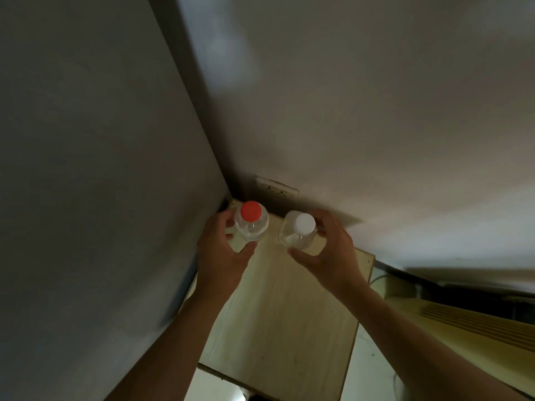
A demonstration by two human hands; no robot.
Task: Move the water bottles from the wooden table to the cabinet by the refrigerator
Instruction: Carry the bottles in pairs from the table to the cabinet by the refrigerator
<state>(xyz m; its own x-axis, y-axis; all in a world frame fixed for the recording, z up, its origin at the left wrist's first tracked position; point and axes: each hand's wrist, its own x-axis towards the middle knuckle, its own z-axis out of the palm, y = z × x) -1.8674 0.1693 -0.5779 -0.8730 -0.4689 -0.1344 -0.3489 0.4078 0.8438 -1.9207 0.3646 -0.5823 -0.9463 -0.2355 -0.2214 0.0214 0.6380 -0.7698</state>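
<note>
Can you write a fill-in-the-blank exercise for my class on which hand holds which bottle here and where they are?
1. The left hand holds the bottle with the ____ cap.
2. The right hand holds the second bottle, whose cap is ____.
3. Both bottles are over the light wooden cabinet top, at its ____ end, near the wall outlet.

Missing words: red; white; far

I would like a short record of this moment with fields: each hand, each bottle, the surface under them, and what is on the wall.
left hand: left hand grips the red-capped bottle
right hand: right hand grips the white-capped bottle
bottles: both clear, upright, side by side, apart
surface: light wooden cabinet top, in the corner beside a grey panel
contact with surface: cannot tell if the bottles rest on it
wall: white socket behind the bottles
</note>
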